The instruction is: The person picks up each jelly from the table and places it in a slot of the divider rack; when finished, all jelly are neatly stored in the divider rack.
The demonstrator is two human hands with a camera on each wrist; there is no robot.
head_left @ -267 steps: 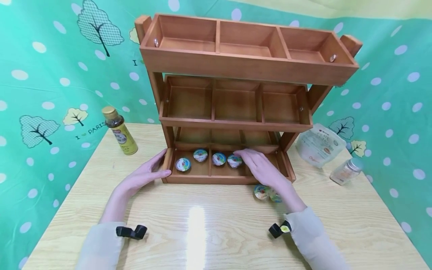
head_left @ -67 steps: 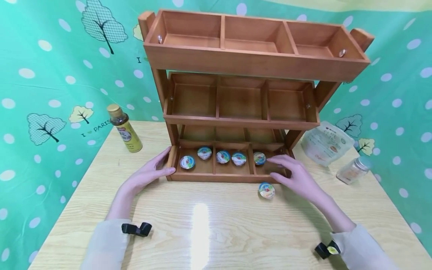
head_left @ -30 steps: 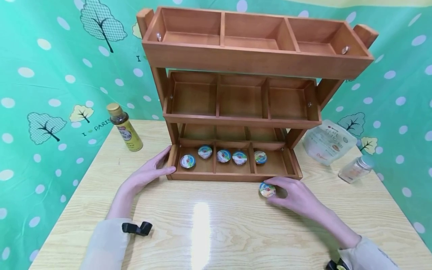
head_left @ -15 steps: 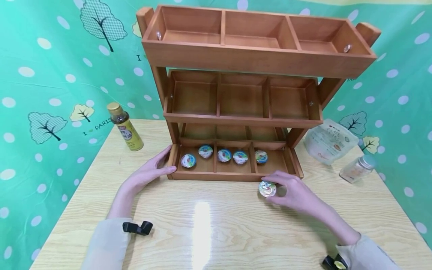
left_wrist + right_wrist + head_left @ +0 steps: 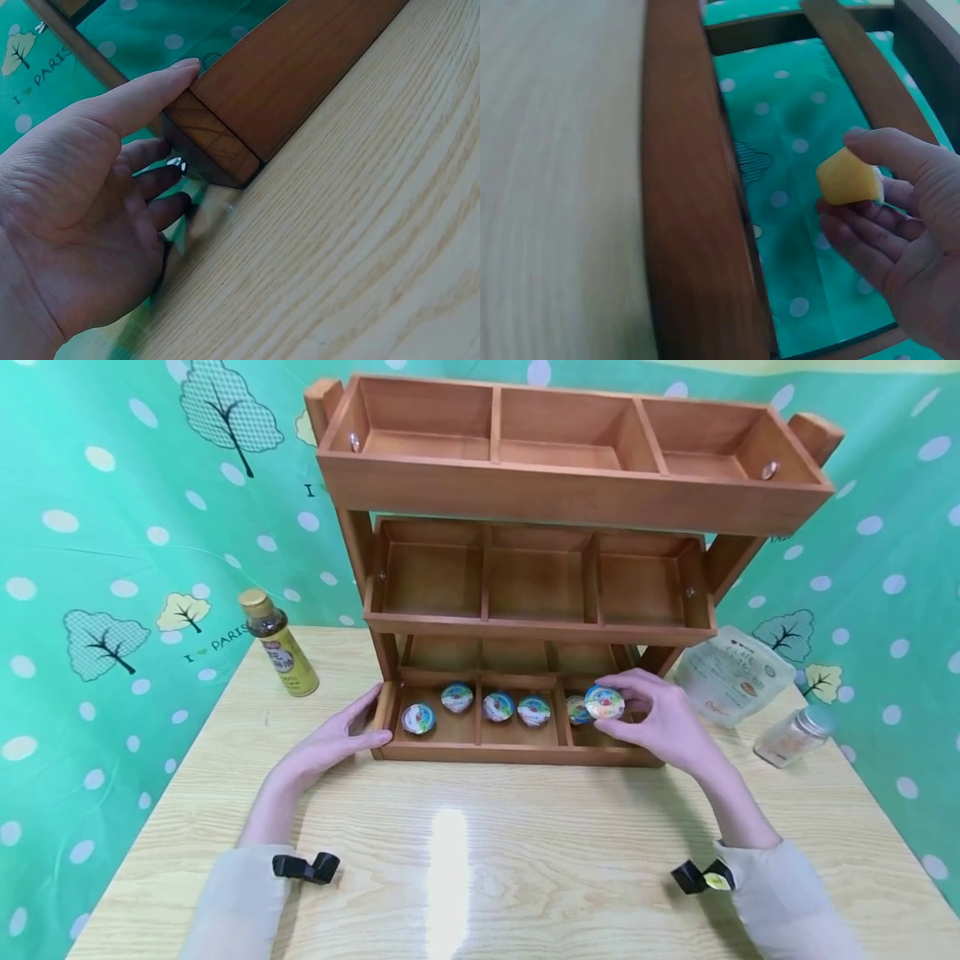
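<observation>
Between thumb and fingers my right hand [image 5: 663, 714] pinches a small jelly cup [image 5: 603, 702] with a printed foil lid, above the right compartment of the bottom tray. The right wrist view shows the cup's yellow body [image 5: 847, 178]. Behind it, another jelly cup [image 5: 577, 710] in that compartment is partly covered. Two cups sit in the middle compartment and two in the left one. My left hand [image 5: 333, 732] rests against the left end of the brown wooden rack [image 5: 480, 752], thumb at the front corner; the left wrist view shows relaxed fingers beside the end panel [image 5: 214, 146].
The rack's two upper tiers [image 5: 570, 497] overhang the bottom tray. A yellow-labelled bottle [image 5: 281, 652] stands at the left. To the right are a clear pouch [image 5: 731, 677] and a glass jar [image 5: 793, 735]. A patterned green cloth [image 5: 112, 710] hangs behind the table [image 5: 360, 860].
My right hand has lifted the last cup from the table in front of the rack and carried it over the right compartment. Earlier, other cups were set into the tray. The left hand stays put.
</observation>
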